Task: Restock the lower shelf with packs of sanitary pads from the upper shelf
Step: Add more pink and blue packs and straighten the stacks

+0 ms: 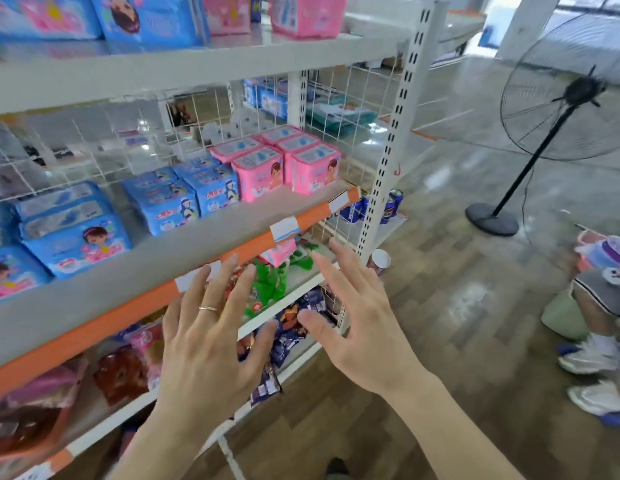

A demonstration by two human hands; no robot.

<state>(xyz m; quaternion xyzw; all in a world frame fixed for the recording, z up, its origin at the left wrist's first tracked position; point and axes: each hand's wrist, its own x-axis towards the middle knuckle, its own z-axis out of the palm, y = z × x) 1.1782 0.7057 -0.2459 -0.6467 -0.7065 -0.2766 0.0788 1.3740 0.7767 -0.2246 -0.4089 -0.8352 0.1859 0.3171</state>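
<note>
Left hand (211, 341), right hand (364, 327), fingers spread (holding nothing), before pink packs (277, 164)

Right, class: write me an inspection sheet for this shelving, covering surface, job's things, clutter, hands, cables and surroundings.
Surface: grey lower shelf with an orange edge, front strip bare.
Job's things: pink packs and blue packs on it; more pink packs on the upper shelf.
Clutter: snack bags on the shelf beneath.
Hands: left hand and right hand open, holding nothing.
Cables: nothing seen.
Surroundings: standing fan, drink cans.
</note>
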